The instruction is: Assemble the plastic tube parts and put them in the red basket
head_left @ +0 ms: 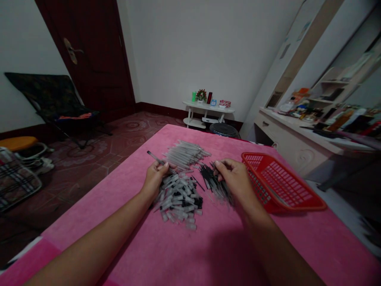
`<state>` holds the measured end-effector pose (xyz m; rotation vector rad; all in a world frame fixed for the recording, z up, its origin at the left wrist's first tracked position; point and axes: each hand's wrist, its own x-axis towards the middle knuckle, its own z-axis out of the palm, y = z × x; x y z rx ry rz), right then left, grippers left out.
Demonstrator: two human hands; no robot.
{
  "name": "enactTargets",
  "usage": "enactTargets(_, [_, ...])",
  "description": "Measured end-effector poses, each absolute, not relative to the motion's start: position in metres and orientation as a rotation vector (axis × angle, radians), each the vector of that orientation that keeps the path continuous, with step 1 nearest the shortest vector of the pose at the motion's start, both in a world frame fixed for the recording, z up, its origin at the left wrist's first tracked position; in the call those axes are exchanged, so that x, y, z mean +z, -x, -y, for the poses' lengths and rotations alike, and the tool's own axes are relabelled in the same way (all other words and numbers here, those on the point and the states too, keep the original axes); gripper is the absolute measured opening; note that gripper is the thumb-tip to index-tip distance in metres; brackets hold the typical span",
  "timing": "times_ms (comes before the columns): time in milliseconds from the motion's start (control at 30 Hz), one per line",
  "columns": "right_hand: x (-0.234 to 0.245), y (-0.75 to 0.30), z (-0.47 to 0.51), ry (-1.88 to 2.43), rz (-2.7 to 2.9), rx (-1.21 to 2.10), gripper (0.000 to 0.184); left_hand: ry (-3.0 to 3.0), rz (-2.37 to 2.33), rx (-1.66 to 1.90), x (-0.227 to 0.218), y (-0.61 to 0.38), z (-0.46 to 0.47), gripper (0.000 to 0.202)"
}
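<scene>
Closed around a pen [154, 156] with a dark end, my left hand [156, 174] is above the left edge of a pile of clear pen caps [180, 196], some with black parts. My right hand [233, 174] pinches at the top of a heap of thin black pen refills [212, 178]; a dark refill tip shows at its fingertips, though the fingers partly hide it. Beyond both hands lies a stack of clear pen barrels [186, 154], roughly side by side. A single refill [198, 182] rests between the caps and the refill heap.
A red plastic basket [285, 178] stands tilted-looking at the right, close to my right forearm. Everything lies on a pink cloth [143, 254]. Farther off are a small white table [208, 106], a dark round stool [224, 129], a folding chair [59, 103] and a cluttered dresser [297, 139].
</scene>
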<state>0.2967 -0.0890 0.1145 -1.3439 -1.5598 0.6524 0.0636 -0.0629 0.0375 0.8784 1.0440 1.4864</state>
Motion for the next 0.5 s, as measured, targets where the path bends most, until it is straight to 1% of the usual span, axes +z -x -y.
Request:
enactTargets(167, [0.097,-0.299,0.082,1.454,1.657,0.63,0.029,-0.862,-1.041,1.529,0.035,-0.071,0.062,0.039])
enactTargets(367, [0.08,-0.303,0.079,1.618,1.889,0.436,0.013,-0.895,-1.064,1.53,0.034,-0.067,0.063,0.039])
enactTargets(500, [0.08,-0.301,0.083,1.742,2.019,0.375,0.012,-0.971,-1.18,1.59,0.04,-0.062,0.059,0.042])
